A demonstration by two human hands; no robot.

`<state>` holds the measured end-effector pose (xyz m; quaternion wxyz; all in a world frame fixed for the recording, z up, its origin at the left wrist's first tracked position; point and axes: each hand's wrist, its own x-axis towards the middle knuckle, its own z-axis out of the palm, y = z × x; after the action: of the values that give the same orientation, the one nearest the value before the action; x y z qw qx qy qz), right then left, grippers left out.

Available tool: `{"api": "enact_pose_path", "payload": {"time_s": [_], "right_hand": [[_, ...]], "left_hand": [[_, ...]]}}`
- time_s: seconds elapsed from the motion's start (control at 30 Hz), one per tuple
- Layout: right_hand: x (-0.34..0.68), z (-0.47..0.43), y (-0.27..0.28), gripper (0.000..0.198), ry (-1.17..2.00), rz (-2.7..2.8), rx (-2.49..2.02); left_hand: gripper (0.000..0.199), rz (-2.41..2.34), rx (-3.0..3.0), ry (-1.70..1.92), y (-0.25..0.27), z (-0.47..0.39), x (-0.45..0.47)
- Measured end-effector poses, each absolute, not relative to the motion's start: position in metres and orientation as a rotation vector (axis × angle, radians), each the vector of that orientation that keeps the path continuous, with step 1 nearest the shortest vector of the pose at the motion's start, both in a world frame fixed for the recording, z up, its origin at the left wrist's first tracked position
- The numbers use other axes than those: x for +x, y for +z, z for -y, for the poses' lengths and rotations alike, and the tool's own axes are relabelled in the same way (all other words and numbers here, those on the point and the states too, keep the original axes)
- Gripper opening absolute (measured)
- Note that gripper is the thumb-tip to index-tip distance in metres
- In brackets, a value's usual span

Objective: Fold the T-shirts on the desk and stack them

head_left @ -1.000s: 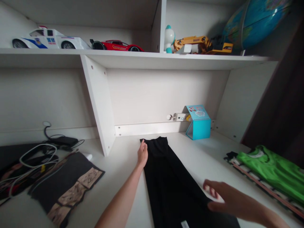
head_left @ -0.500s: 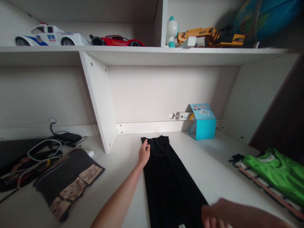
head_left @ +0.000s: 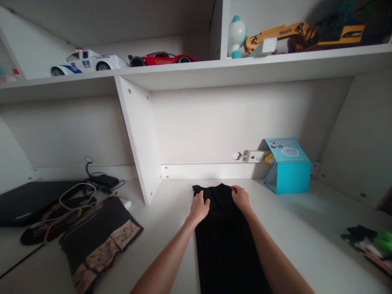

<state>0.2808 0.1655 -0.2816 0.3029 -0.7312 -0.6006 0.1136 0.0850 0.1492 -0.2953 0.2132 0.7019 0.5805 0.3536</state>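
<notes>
A long black garment (head_left: pixel 225 245), folded into a narrow strip, lies on the white desk and runs from the near edge of the view toward the back wall. At its far left corner, my left hand (head_left: pixel 199 207) has its fingers closed on the cloth, thumb toward the middle. My right hand (head_left: pixel 241 198) pinches the far right corner between thumb and fingers. The far edge between both hands looks slightly wavy. What kind of garment it is I cannot make out.
Left on the desk lie a dark printed cloth (head_left: pixel 102 241), tangled cables (head_left: pixel 73 202) and a black laptop (head_left: pixel 33 200). A blue desk calendar (head_left: pixel 292 175) stands at the back right by a power strip (head_left: pixel 255 156). Green clothing (head_left: pixel 384 241) lies far right. Toys sit on the shelf (head_left: pixel 171 73) above.
My right hand has moved from the near right to the garment's far right corner and taken hold there. My left hand stays at the far left corner. The view has turned somewhat left.
</notes>
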Motion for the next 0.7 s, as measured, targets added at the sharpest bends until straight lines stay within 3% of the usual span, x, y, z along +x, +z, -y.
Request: {"api": "enact_pose_path", "payload": {"time_s": [0.43, 0.7], "right_hand": [[0.285, -0.175, -0.302, 0.025, 0.273, 1.468, -1.823], [0.286, -0.177, -0.3, 0.027, 0.25, 1.488, -1.745]], "left_hand": [[0.006, -1.498, 2.058, 0.86, -0.275, -0.199, 0.094], [0.014, -1.511, 1.967, 0.9, -0.25, -0.195, 0.091]]}}
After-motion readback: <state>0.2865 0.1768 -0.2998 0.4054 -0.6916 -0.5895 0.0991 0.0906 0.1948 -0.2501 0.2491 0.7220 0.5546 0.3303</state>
